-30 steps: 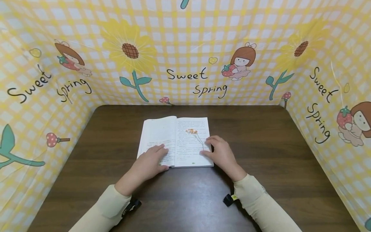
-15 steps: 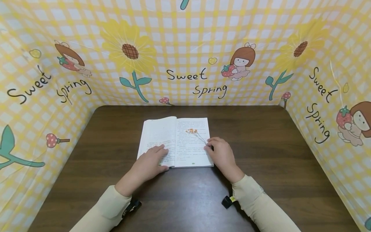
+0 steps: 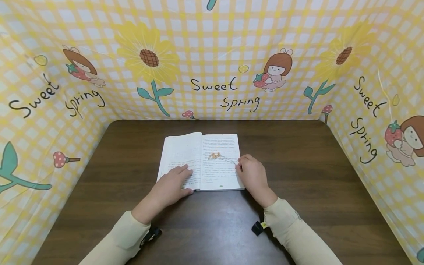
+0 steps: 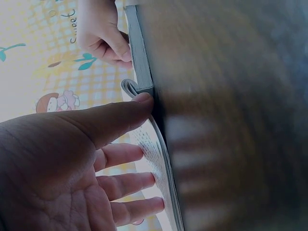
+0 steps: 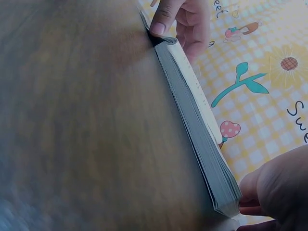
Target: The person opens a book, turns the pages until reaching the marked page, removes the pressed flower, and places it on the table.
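Observation:
An open book (image 3: 218,177) lies on the table, printed text on its pages. On the left page rests my left hand (image 3: 172,184); its fingers are stretched out and the thumb is at the book's near edge, as the left wrist view shows (image 4: 62,159). At the book's right edge my right hand (image 3: 254,176) pinches the thin stem of a small dried orange flower (image 3: 214,156), whose head lies over the right page. Neither wrist view shows the flower. The page block (image 5: 192,130) looks thick on the right side in the right wrist view.
The dark wooden table (image 3: 298,158) extends around the book on all sides. A yellow checked cloth (image 3: 212,48) with printed flowers and figures rises as walls at the back and both sides.
My right thumb and fingers have closed on the flower's stem. The flower has turned, its head swinging toward me and slightly left. My left hand and the book have stayed still.

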### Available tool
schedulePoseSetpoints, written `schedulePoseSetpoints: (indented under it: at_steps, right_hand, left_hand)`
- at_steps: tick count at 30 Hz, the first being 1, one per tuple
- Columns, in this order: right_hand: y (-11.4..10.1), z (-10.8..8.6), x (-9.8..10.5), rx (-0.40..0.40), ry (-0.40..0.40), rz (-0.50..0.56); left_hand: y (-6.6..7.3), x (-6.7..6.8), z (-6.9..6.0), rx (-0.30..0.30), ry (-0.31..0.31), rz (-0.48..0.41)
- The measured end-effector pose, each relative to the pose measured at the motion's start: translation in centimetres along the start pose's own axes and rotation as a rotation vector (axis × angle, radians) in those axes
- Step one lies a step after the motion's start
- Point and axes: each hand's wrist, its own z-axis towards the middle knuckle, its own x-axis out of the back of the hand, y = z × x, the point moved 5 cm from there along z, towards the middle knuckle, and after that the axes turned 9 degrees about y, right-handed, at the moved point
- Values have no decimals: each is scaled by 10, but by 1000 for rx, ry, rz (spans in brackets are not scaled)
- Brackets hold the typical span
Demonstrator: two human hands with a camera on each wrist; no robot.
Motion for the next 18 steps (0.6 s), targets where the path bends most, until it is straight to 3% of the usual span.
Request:
schedulePoseSetpoints:
  at_steps: [9, 18]
  right_hand:
    - [3, -1, -2, 71, 43, -31]
    - [15, 2, -2, -39, -6, 85]
  left_hand:
    - [1, 0, 0, -5, -7, 12]
    - [0, 0, 1, -14, -4, 18]
